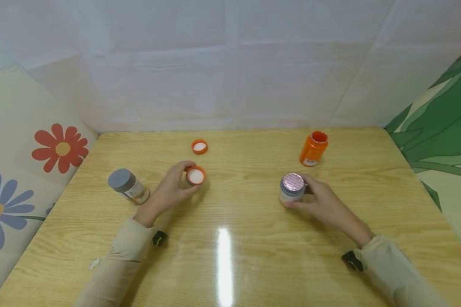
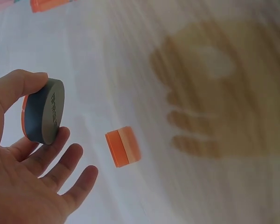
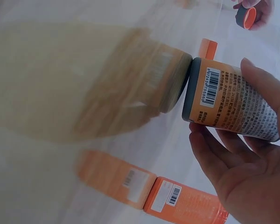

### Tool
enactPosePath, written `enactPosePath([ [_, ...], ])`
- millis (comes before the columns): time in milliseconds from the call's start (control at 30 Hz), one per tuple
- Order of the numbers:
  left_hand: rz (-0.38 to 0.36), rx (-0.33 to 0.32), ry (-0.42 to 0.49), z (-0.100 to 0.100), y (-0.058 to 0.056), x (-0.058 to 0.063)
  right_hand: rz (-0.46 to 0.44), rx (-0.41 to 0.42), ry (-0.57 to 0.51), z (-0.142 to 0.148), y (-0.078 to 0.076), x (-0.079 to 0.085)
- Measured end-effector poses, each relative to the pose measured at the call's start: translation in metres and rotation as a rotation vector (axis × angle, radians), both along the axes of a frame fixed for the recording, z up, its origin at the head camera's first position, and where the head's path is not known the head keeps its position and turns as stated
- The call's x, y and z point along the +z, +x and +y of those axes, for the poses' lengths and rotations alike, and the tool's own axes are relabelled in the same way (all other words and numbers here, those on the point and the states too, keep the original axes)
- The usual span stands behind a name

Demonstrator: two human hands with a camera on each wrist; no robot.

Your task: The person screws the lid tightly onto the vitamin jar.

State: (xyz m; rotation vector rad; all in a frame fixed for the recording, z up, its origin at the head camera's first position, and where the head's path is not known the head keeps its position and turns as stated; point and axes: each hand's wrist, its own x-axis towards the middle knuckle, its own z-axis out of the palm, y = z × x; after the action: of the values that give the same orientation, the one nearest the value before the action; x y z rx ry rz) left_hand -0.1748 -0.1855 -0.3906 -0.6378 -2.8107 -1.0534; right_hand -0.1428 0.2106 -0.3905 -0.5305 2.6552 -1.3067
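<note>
Now we pinch the grey-and-orange lid (image 1: 196, 175) between thumb and fingers of our left hand (image 1: 169, 187), white lining upward; our right hand (image 1: 324, 204) grips the foil-sealed jar (image 1: 293, 184) over the table (image 1: 246, 183), well apart from the lid; beyond that jar we see an uncapped orange bottle (image 1: 313, 150); beyond the lid lies an orange cap (image 1: 199, 147).

The table (image 1: 261, 251) looks like glossy wood (light glares off it), the held lid (image 2: 52, 112) smooth plastic, the jar seal (image 1: 293, 181) shiny foil, the sleeve (image 1: 120, 260) matt cloth.
</note>
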Motion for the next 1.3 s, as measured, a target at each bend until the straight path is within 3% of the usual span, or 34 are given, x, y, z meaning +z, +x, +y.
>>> enactPosePath([
  [233,0.038,-0.042,-0.014,0.005,0.003,0.002,0.009,0.012,0.014,-0.004,-0.001,-0.002],
  [833,0.271,-0.15,0.021,0.021,0.01,0.002,-0.047,0.037,0.018,-0.016,0.008,-0.001],
  [1100,0.3,-0.157,0.015,0.027,0.018,0.003,-0.125,0.044,-0.029,-0.025,0.016,-0.001],
  [1300,0.325,-0.174,0.013,0.03,0.023,0.005,-0.109,0.077,-0.028,-0.031,0.021,-0.001],
])
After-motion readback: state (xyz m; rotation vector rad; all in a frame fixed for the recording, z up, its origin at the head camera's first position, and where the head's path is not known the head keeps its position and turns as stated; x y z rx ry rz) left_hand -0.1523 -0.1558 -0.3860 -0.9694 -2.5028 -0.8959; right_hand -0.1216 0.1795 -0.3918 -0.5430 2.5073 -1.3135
